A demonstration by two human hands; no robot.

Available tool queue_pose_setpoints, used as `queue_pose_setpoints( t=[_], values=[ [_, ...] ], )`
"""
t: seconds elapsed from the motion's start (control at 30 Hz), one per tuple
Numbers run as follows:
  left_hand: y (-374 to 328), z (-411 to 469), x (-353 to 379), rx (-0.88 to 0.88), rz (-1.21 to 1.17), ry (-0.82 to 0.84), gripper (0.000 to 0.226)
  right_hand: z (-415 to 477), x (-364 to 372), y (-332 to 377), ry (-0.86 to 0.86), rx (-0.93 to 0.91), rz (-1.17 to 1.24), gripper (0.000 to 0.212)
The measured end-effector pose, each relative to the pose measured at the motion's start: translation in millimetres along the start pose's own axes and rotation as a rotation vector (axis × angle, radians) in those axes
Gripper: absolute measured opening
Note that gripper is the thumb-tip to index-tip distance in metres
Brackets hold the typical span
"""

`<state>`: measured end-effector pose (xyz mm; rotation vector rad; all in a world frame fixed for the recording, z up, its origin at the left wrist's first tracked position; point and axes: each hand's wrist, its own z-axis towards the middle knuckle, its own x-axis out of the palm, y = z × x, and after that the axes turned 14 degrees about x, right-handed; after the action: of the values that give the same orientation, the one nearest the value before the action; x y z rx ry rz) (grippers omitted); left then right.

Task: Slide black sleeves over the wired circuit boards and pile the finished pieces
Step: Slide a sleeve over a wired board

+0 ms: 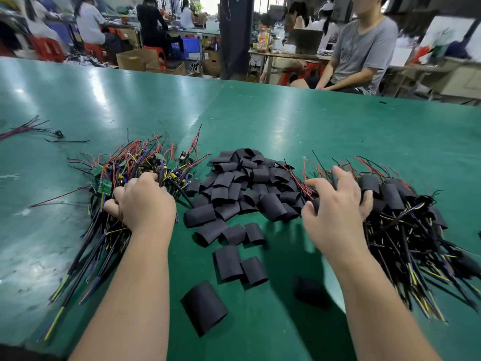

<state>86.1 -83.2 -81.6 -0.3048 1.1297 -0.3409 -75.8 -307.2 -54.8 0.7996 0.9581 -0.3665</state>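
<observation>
Nearest us, at 6 o'clock, loose sleeves (204, 307) lie scattered toward our edge of the table (286, 126). A careless sweep of either forearm could brush them off.

At 10 o'clock our left hand (144, 201) digs into the boards (145, 165). Its fingers are curled down among the wires, and we cannot tell whether they have closed on one piece. The leads are badly knotted, so a hard pull could drag several boards along, scatter them into the sleeves, or strain a wire where it joins its board.

At 2 o'clock our right hand (335, 204) lies on the finished pile (406, 222) with its fingers spread, gripping nothing we can make out. If it rakes or presses there, a sleeve could slide back off its board, and the thin red wires could catch between our fingers.

At 12 o'clock the main heap of sleeves touches the finished pile on its right side. Empty sleeves could get mixed in with done pieces there and be counted as finished.

Farther off, at 10 o'clock, stray wires (26, 128) lie well apart from the work.
</observation>
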Motion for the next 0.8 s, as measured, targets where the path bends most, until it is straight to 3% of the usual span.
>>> queue_pose_setpoints(
  t=[0.13,0.27,0.33,0.4,0.5,0.57,0.63,0.73,0.8],
  values=[
    [0,-2,0,0.040,-0.041,-0.053,0.024,-10,2,10,-0.017,-0.117,0.136,0.029],
    [-8,-6,-11,0.110,-0.163,-0.241,0.028,-12,5,13,-0.051,-0.199,0.302,0.024],
    [-15,-8,-20,0.199,-0.329,-0.359,0.026,-12,6,14,-0.036,-0.257,0.409,0.021],
    [-23,-12,-28,0.373,-0.495,-0.393,0.025,-13,7,15,0.103,-0.196,0.542,0.023],
    [-37,-20,-30,0.665,-0.607,-0.215,0.025,-16,7,24,0.629,0.085,1.013,0.041],
    [-46,-26,-27,0.798,-0.620,-0.048,0.028,-15,7,25,0.792,0.204,1.371,0.059],
    [-50,-32,-23,0.850,-0.636,0.084,0.028,-10,4,23,0.767,0.238,1.575,0.050],
    [-50,-35,-19,0.861,-0.649,0.199,0.023,-7,1,21,0.617,0.241,1.526,0.023],
    [-53,-39,-20,0.869,-0.661,0.212,0.018,-8,3,22,0.576,0.269,1.477,0.017]
  ],
)
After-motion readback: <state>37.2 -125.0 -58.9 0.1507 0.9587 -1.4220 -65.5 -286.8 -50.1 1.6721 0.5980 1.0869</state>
